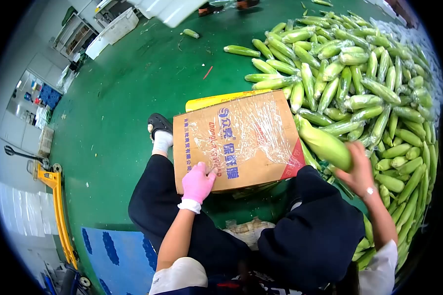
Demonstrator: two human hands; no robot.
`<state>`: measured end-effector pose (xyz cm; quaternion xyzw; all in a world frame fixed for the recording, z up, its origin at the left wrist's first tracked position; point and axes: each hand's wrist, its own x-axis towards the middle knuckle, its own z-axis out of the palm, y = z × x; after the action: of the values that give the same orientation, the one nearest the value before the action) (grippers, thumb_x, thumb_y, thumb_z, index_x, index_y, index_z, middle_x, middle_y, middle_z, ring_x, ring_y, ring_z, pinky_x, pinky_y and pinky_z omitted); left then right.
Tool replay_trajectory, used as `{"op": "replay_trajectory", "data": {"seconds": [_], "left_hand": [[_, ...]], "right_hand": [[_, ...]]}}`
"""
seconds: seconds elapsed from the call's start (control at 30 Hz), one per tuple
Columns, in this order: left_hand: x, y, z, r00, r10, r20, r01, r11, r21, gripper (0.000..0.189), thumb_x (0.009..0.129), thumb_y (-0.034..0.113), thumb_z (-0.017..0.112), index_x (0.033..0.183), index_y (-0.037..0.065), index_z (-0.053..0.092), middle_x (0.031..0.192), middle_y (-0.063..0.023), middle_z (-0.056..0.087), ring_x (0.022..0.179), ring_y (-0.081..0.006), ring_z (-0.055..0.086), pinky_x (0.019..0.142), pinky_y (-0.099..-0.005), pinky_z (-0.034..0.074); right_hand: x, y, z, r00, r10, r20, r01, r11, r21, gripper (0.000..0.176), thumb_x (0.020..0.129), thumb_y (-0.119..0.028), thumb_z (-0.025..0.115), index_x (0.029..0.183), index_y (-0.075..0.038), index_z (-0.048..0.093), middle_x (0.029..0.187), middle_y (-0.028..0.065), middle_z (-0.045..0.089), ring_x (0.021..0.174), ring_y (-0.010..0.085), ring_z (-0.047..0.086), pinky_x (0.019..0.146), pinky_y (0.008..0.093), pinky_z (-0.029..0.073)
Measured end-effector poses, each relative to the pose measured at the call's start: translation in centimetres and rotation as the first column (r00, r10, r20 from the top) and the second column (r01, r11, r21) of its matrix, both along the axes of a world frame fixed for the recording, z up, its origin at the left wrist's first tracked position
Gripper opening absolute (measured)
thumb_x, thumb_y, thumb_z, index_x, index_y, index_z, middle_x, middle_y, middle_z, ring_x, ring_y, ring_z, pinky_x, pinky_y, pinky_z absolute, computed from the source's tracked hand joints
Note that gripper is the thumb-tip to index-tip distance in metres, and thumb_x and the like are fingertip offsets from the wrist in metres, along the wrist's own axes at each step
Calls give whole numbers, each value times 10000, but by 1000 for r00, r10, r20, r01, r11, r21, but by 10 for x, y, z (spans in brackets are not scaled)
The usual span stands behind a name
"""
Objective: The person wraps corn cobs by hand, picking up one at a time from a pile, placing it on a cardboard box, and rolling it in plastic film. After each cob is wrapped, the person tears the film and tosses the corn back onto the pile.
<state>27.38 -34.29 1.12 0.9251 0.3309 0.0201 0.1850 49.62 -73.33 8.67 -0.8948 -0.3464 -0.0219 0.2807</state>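
A cardboard box [202, 142] with blue and red print lies in front of my knees, clear plastic film spread over its top. My left hand [199, 183], in a pink glove, rests on the box's near left part, thumb apart from the fingers, holding nothing visible. In my bare right hand [357, 169] is a large green corn cob [325, 143], its tip by the box's right edge. A yellow roll [221, 101] lies against the box's far side. To the right rises a big pile of green corn cobs [364, 101], many wrapped in film.
A yellow pallet jack [57, 196] stands at the left on the green floor [118, 98]. A blue mat [120, 253] lies at the lower left. White crates [118, 27] are at the upper left. Another person's feet [209, 10] show at the top.
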Motion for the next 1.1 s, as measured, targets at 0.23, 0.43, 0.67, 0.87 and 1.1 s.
{"op": "replay_trajectory", "data": {"seconds": [0.23, 0.43, 0.67, 0.87, 1.1], "left_hand": [[-14, 10, 11, 881, 462, 98, -213, 574, -791, 183, 868, 194, 594, 811, 20, 591, 607, -42, 513, 554, -185, 507, 512, -296, 407], [-57, -21, 26, 174, 959, 225, 414, 136, -900, 224, 943, 196, 549, 766, 75, 486, 695, -58, 541, 596, -181, 526, 552, -299, 442], [34, -29, 5, 745, -46, 666, 122, 990, -68, 401, 884, 302, 675, 1146, 6, 615, 1075, -109, 641, 948, -231, 621, 814, -368, 493], [36, -7, 24, 860, -485, 156, 441, 862, 248, 708, 677, 462, 804, 1207, 55, 573, 995, -166, 632, 936, -343, 627, 800, -439, 502], [10, 3, 24, 777, -598, 198, 576, 802, 160, 622, 675, 372, 812, 1160, 71, 564, 963, -137, 631, 927, -323, 630, 784, -434, 510]], "right_hand": [[-15, 241, -73, 820, 541, -190, -462, 819, 340, 614, 749, -284, 751, 1286, -100, 518, 1175, 172, 529, 1082, 383, 559, 908, 428, 478], [-22, 222, -65, 652, 711, -262, -721, 689, 75, 696, 736, -324, 774, 1350, -137, 502, 1147, 141, 563, 1052, 381, 585, 927, 429, 480], [-16, 217, -53, 723, 683, 102, -682, 730, -45, 557, 748, -402, 778, 1185, -98, 614, 1051, 146, 571, 993, 330, 555, 890, 400, 446], [-56, 136, -62, 924, 302, 233, -312, 950, 6, 358, 762, -295, 755, 949, -62, 559, 957, 124, 555, 906, 346, 553, 791, 400, 464], [59, 91, -81, 946, -263, 190, 186, 919, 348, 41, 883, -16, 552, 900, -25, 589, 820, 189, 600, 759, 368, 600, 645, 443, 479]]}}
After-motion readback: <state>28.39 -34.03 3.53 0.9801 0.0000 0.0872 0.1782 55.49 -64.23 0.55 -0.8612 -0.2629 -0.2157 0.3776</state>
